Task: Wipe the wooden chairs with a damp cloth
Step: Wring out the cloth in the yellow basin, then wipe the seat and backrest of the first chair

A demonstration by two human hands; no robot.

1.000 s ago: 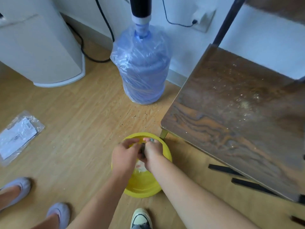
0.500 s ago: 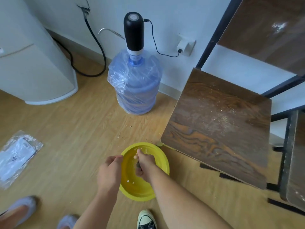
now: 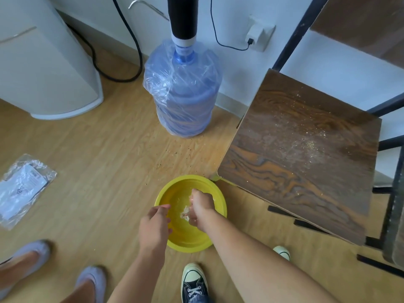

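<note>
A yellow basin (image 3: 215, 194) sits on the wooden floor in front of my feet. My right hand (image 3: 200, 206) is inside it, closed in a fist around a small pale cloth (image 3: 185, 213), of which only a bit shows. My left hand (image 3: 154, 226) hovers over the basin's left rim with loosely curled fingers and holds nothing. To the right stands a dark wooden chair (image 3: 301, 154) with a black metal frame. Its seat is dusted with pale crumbs.
A big blue water bottle (image 3: 183, 95) wrapped in plastic, with a black pump on top, stands by the wall. A white appliance (image 3: 43, 62) is at the left, with a black cable behind it. A plastic packet (image 3: 21, 189) lies on the floor. Another person's feet (image 3: 32, 259) are at lower left.
One second ago both hands gripped the cloth together above the basin. My left hand has since let go and drawn back to the rim; my right hand keeps the cloth.
</note>
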